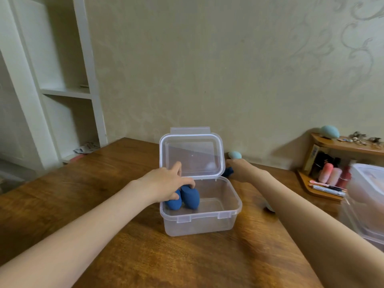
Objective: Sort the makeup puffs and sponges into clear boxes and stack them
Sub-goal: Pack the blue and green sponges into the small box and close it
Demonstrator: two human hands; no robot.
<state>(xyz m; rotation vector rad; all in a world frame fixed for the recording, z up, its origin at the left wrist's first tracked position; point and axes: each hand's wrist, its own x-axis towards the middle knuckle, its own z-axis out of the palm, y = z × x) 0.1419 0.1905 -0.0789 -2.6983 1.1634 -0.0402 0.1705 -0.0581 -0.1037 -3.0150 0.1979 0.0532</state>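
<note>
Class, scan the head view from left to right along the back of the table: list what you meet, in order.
White shelf unit → open clear box with dark blue sponges → light blue sponge by the wall → wooden cosmetics rack.

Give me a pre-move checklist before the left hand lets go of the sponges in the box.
1. Lid open and clear of the hands: ok, it stands upright behind the box.
2. Two dark blue sponges inside the box walls: ok, at the left end.
3. Left hand grip: ok, fingers curl over the sponges.
4. Free space in the box: ok, the right half is bare.
5. Right hand on the next sponge: cannot tell; it reaches by a dark sponge behind the box, the fingers blurred.
6. Light blue sponge by the wall left out: ok, untouched.
</note>
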